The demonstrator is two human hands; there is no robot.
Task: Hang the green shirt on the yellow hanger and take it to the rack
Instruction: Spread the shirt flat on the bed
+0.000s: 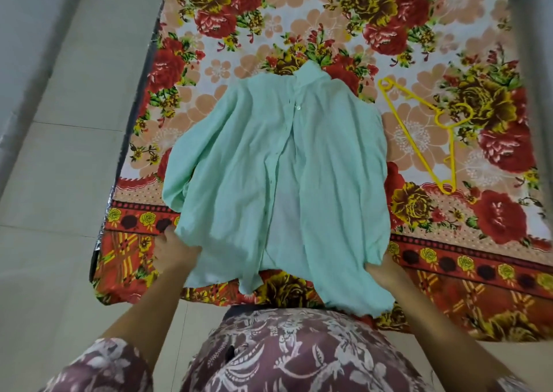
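Note:
The pale green shirt (269,170) lies spread on the flowered bed cover, collar pointing away from me, its button placket running down the middle. My left hand (175,249) grips the shirt's lower left hem. On the other side, my right hand (384,272) holds the lower right hem; cloth covers most of its fingers. The yellow hanger (425,131) lies flat on the cover to the right of the shirt, its hook pointing right, touching neither hand.
The flowered bed cover (389,17) drapes over the near edge in front of my body. A pale tiled floor (68,152) lies to the left of the bed. A grey vertical edge (529,32) stands at the upper right.

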